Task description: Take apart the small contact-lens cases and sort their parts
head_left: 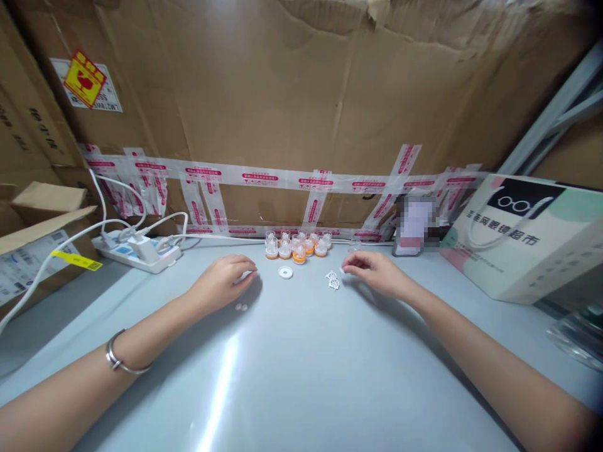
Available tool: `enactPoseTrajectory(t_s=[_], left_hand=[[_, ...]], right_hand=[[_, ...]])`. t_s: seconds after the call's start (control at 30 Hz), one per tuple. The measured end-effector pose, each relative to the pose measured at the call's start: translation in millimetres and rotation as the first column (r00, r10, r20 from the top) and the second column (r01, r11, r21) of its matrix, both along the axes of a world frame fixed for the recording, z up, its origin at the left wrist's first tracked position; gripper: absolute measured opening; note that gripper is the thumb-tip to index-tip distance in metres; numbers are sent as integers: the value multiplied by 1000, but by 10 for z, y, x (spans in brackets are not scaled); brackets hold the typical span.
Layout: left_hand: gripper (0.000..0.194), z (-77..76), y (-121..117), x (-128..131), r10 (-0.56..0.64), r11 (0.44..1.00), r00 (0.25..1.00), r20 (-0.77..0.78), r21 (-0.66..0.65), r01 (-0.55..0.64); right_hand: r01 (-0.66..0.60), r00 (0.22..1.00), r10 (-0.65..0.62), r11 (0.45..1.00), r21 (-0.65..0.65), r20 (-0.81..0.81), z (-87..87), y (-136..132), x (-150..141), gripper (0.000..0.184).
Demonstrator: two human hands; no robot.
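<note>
My left hand [227, 280] hovers over the grey table, fingers loosely bent and thumb apart, with nothing visible in it. Just below it lie two small clear discs [241, 307]. To its right a round white plastic ring [285, 272] rests flat. My right hand [379, 274] pinches a small white piece [342, 270], mostly hidden by the fingertips. Beside those fingertips are white openwork plastic parts [333, 280]. Behind, between both hands, several clear plastic domed pieces with orange bases [299, 253] stand in a cluster. A clear round piece [355, 244] sits behind my right hand.
A large taped cardboard box [282, 100] walls off the back. At left are a white power strip [141, 250] with cables and an open carton [38, 251]. A phone-like object [409, 245], partly blurred, and a paper bag [513, 245] stand at right, near a clear container [577, 336].
</note>
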State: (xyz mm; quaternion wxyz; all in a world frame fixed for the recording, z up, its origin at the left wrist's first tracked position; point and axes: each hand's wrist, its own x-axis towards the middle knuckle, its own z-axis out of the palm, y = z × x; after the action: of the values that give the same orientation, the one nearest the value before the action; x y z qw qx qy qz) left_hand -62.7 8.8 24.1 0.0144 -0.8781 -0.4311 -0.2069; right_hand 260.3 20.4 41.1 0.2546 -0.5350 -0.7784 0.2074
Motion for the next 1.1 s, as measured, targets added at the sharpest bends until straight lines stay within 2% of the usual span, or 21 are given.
enactPoseTrajectory(t_s=[0.13, 0.23, 0.33, 0.43, 0.5, 0.6, 0.67, 0.73, 0.77, 0.83, 0.93, 1.03, 1.1], left_hand=[[27, -41, 57, -39, 26, 1000, 1000, 1, -7, -26], [28, -36, 93, -90, 48, 999, 998, -27, -2, -48], [28, 25, 159, -218, 100, 995, 993, -64, 4, -100], [27, 100, 236, -368, 184, 981, 982, -52, -49, -187], [29, 114, 258, -385, 187, 976, 982, -13, -107, -187], [32, 51, 221, -214, 49, 991, 999, 17, -126, -46], [35, -17, 171, -46, -105, 985, 994, -31, -143, 99], [39, -60, 135, 56, -174, 972, 979, -104, -175, 155], [41, -61, 128, 61, -160, 974, 979, -128, -183, 135], [44, -22, 138, -15, -45, 982, 989, -140, -190, 18], [47, 86, 184, -222, 109, 953, 986, -123, -269, -139], [40, 140, 246, -362, 114, 922, 987, -115, -358, -148], [34, 130, 301, -428, 97, 925, 988, -119, -354, -134]], right_hand=[[-190, 981, 189, 982, -20, -44, 8, -224, -426, 13], [-330, 944, 331, 944, -19, 20, -89, -309, -685, 12], [-390, 917, 386, 920, 27, 103, -173, -325, -825, 11], [-396, 915, 388, 916, 60, 113, -209, -315, -859, 10], [-386, 920, 380, 921, 52, 100, -215, -315, -848, 8], [-366, 928, 363, 931, 18, 80, -219, -335, -808, 7], [-357, 932, 356, 934, 9, 64, -228, -355, -778, 7], [-355, 934, 354, 935, 21, 52, -243, -371, -751, 9], [-356, 934, 354, 934, 29, 46, -251, -377, -741, 10], [-359, 933, 358, 933, 36, 35, -267, -380, -730, 11], [-367, 930, 367, 930, 29, 19, -275, -377, -738, 11], [-367, 930, 366, 930, 23, 19, -264, -378, -760, 11], [-362, 932, 361, 932, 29, 23, -253, -384, -767, 12]])
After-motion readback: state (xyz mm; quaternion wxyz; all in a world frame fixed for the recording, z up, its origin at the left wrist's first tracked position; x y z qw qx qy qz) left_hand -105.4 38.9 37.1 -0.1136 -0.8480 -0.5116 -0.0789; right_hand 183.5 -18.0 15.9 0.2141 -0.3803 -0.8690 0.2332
